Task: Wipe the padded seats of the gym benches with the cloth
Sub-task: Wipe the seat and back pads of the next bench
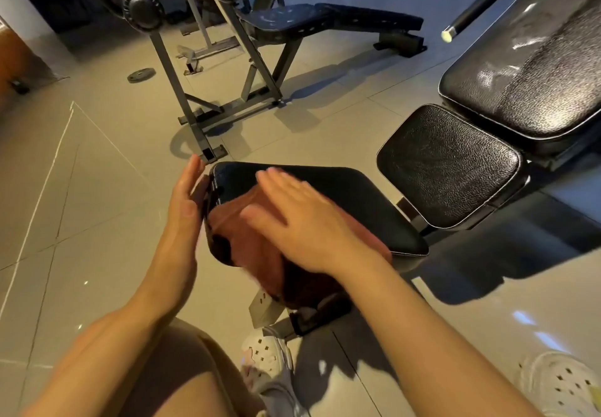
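Observation:
A black padded seat (pixel 351 202) lies in front of me at the centre of the view. A reddish-brown cloth (pixel 247 237) is spread over its near left part and hangs over the near edge. My right hand (pixel 302 218) lies flat on the cloth with straight fingers, blurred by motion. My left hand (pixel 185 202) is held flat and upright against the seat's left side, fingers straight. To the right stands an adjustable bench with a black seat pad (pixel 448 163) and a shiny inclined back pad (pixel 533 81).
A third bench (pixel 325 19) with a grey steel frame (pixel 227 104) stands behind. A small weight plate (pixel 140 75) lies on the tiled floor at the left. A dark bar end (pixel 450 34) juts in at the upper right. My white clogs (pixel 266 358) are near the seat's base.

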Available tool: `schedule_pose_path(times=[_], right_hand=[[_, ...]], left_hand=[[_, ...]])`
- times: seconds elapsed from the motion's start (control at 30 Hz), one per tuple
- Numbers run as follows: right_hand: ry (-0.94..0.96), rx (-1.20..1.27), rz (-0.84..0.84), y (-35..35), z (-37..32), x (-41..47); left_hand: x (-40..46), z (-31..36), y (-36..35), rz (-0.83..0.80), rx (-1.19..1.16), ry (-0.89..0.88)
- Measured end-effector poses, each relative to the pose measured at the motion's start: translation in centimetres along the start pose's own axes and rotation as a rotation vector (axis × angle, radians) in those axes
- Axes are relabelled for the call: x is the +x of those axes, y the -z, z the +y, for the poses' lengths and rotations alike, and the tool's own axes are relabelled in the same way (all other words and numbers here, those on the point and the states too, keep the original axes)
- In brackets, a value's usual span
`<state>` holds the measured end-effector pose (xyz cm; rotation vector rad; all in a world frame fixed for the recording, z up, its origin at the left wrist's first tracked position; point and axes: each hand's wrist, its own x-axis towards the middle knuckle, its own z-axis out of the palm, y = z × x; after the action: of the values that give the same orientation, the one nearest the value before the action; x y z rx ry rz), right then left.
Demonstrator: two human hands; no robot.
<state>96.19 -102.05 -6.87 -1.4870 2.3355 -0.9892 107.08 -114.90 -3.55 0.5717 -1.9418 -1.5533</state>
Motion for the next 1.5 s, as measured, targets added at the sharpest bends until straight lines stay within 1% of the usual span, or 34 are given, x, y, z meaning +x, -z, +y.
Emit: schedule_pose_path(times=[0.03, 0.07, 0.13, 0.17, 0.2, 0.27, 0.3, 0.4, 0.43, 0.5, 0.53, 0.57, 0.6, 0.63, 0.77, 0.83, 0.9, 0.97, 1.0, 1.03, 1.07, 1.1, 1.13, 1.17, 1.2, 1.23, 1.27, 1.3, 1.33, 1.4, 1.5], right_hand=[[-0.089, 0.023, -0.056, 0.6, 1.9, 0.3], [-0.178, 0.033, -0.092, 1.1, 4.0, 0.5], [-0.343, 0.023, -0.122, 1.5, 8.2, 0.4], [-0.410, 0.020, -0.119, 1.5, 10.0, 0.0], [-0.467, 0.027, -0.109, 1.4, 11.4, -0.4], [-0.551, 0.044, -0.078, 1.2, 13.2, -1.6], [-0.583, 0.058, -0.056, 1.1, 13.5, -2.4], [-0.650, 0.043, 0.033, 1.0, 12.9, -4.9], [-0.645, -0.002, 0.094, 0.7, 12.2, -5.9], [-0.584, -0.063, 0.299, -0.7, 10.7, -7.5], [-0.544, -0.032, 0.408, -1.5, 9.7, -8.0], [-0.512, 0.034, 0.482, -2.1, 8.6, -8.4], [-0.481, 0.096, 0.522, -2.6, 7.5, -8.4], [-0.445, 0.139, 0.527, -2.9, 6.4, -8.2], [-0.240, 0.116, 0.376, -3.1, -1.3, -5.0], [-0.166, 0.065, 0.292, -3.1, -4.5, -3.0], [-0.161, 0.031, 0.204, -2.5, -5.3, -1.3], [-0.216, 0.050, 0.106, -1.3, -4.4, 0.0], [-0.246, 0.058, 0.059, -0.7, -3.8, 0.5], [-0.275, 0.069, 0.022, -0.3, -3.2, 0.9], [-0.299, 0.098, -0.005, 0.1, -2.8, 1.1], [-0.310, 0.159, -0.014, 0.5, -2.5, 1.3], [-0.314, 0.260, 0.009, 1.0, -2.1, 1.3], [-0.313, 0.374, 0.063, 1.6, -1.8, 1.1], [-0.308, 0.467, 0.139, 2.2, -1.2, 0.5], [-0.281, 0.497, 0.231, 2.8, -0.5, -0.4], [-0.235, 0.467, 0.317, 3.3, 0.5, -1.5], [-0.185, 0.417, 0.366, 3.8, 1.7, -2.7], [-0.145, 0.371, 0.362, 4.1, 3.0, -3.8], [-0.078, 0.255, 0.249, 4.3, 5.1, -5.8], [-0.031, 0.119, 0.054, 3.5, 6.7, -7.1]], left_hand=[[0.5, 0.2, -0.5, 0.036, -0.026, 0.032], [0.4, 0.0, 0.0, -0.008, -0.024, -0.014], [0.3, -0.9, 0.5, -0.110, 0.116, -0.019], [0.3, -1.5, 0.2, -0.083, 0.198, 0.018], [0.4, -2.5, 0.3, -0.051, 0.272, -0.015], [-0.8, -3.5, 0.6, -0.128, 0.443, -0.223], [-1.2, -3.3, 0.2, -0.156, 0.464, -0.278], [-1.3, -2.7, -0.4, -0.151, 0.423, -0.310], [-1.2, -2.8, -0.4, -0.144, 0.424, -0.302], [-0.6, -3.0, -0.2, -0.147, 0.423, -0.267], [-0.7, -3.1, -0.1, -0.164, 0.432, -0.260], [-1.0, -3.0, 0.0, -0.188, 0.449, -0.253], [-1.3, -2.9, 0.1, -0.208, 0.457, -0.243], [-1.5, -2.8, 0.2, -0.229, 0.464, -0.232], [-2.5, -1.9, 0.0, -0.252, 0.400, -0.225], [-2.7, -1.2, 0.0, -0.246, 0.269, -0.201], [-2.3, -0.6, 0.3, -0.211, 0.152, -0.202], [-1.5, -0.3, 1.1, -0.135, 0.067, -0.162], [-1.5, -0.3, 1.5, -0.088, 0.123, -0.181], [-1.9, -0.4, 1.8, -0.061, 0.275, -0.287], [-2.5, -0.6, 1.8, -0.035, 0.474, -0.451], [-3.2, -1.0, 1.6, -0.016, 0.676, -0.660], [-3.8, -1.2, 1.2, -0.017, 0.839, -0.871], [-4.7, -1.4, 0.8, -0.021, 0.955, -1.041], [-4.9, -1.8, 0.3, -0.023, 1.040, -1.178], [-5.3, -2.2, -0.2, -0.027, 1.109, -1.267], [-5.4, -2.6, -0.6, -0.046, 1.177, -1.293], [-5.4, -2.7, -0.9, -0.062, 1.246, -1.273], [-5.3, -2.8, -1.2, -0.070, 1.297, -1.228], [-4.9, -2.9, -1.5, -0.077, 1.349, -1.167], [-4.1, -3.0, -1.6, -0.077, 1.367, -1.172]])
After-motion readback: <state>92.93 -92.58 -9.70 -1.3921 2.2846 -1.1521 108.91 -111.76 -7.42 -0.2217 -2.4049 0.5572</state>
